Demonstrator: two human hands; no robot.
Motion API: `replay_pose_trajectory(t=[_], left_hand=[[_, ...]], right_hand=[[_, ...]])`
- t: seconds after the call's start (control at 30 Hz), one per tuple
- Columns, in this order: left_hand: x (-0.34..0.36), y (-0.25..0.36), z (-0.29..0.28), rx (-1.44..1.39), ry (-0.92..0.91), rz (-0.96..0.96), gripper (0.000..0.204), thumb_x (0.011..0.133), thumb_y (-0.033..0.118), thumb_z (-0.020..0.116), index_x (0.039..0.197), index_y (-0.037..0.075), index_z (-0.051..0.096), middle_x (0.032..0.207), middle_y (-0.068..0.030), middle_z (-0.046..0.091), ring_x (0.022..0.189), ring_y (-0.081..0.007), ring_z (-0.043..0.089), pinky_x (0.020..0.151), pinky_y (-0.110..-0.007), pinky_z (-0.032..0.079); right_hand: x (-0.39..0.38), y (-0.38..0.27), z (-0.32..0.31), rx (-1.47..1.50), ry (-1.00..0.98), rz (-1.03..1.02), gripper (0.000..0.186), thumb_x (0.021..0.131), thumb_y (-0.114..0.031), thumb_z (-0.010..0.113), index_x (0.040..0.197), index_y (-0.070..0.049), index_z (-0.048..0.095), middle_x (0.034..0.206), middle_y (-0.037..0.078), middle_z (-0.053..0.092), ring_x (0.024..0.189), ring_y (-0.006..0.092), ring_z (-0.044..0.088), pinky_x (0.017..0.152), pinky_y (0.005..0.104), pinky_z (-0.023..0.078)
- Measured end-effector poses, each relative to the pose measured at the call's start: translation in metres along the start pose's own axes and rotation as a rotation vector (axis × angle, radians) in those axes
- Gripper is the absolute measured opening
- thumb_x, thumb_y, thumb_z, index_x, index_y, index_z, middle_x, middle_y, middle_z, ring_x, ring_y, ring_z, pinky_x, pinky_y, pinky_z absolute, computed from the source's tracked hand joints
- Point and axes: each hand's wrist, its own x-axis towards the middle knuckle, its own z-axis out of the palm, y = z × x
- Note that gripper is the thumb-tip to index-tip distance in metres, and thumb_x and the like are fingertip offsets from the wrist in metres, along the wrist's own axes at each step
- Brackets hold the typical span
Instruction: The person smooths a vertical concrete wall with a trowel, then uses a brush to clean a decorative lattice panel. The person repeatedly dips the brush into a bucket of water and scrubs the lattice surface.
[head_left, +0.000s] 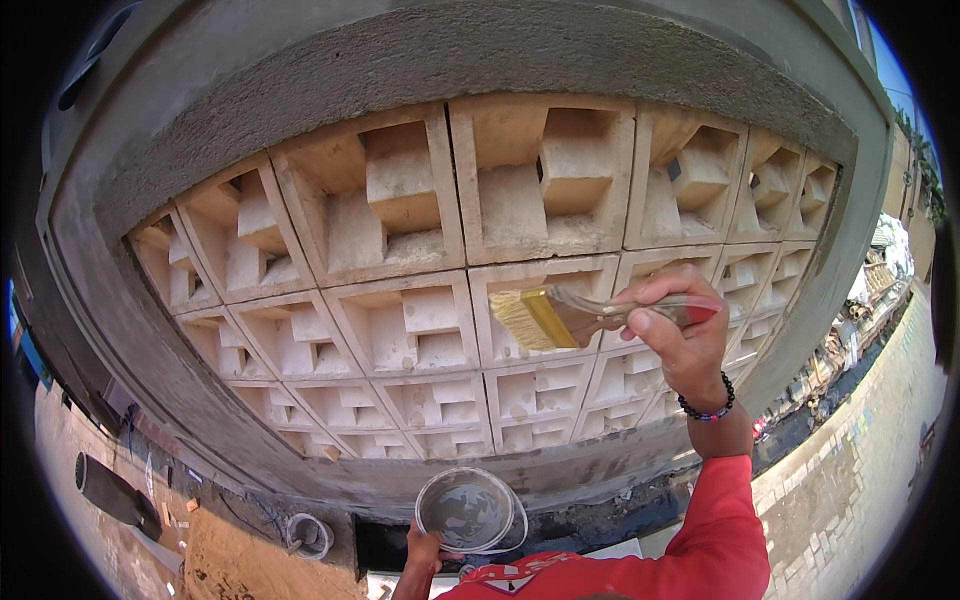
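Observation:
My right hand (672, 330) is closed round the handle of a wide paintbrush (575, 316), raised in front of the wall. Its pale bristles point left, close before the breeze blocks (545, 255); whether they touch cannot be made out. Low down, my left hand (424, 548) grips the rim of a bucket (465, 508) at its left side. Grey, wet-looking stuff lies inside the bucket, and its wire handle hangs to the right. The pale blocks form a grid with stepped hollows, set in a grey plaster frame (400, 62).
A smaller bucket (309, 537) stands at the lower left beside a heap of sand (235, 560). Further left lies a dark cylindrical container (105, 490). Along the right runs a paved path (830, 500), with rubble and sacks (890, 250) by the wall. A dark trench (600, 515) follows the wall's foot.

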Motion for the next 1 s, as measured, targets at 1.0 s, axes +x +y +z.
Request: replay_pose_trajectory(t=[1.0], left_hand=[[0.013,-0.006,-0.05,-0.082,0.061,0.076,0.073,0.071,-0.015,0.04,0.137,0.016,0.036,0.114,-0.0197,0.054,0.079,-0.0421,0.065,0.044,-0.047,0.06]], right_hand=[[0.221,-0.094,0.184,0.417,0.281,-0.348,0.017,0.085,-0.012,0.061,0.099,-0.004,0.057,0.078,0.007,0.064,0.063,0.0149,0.065,0.05,0.0242,0.053]])
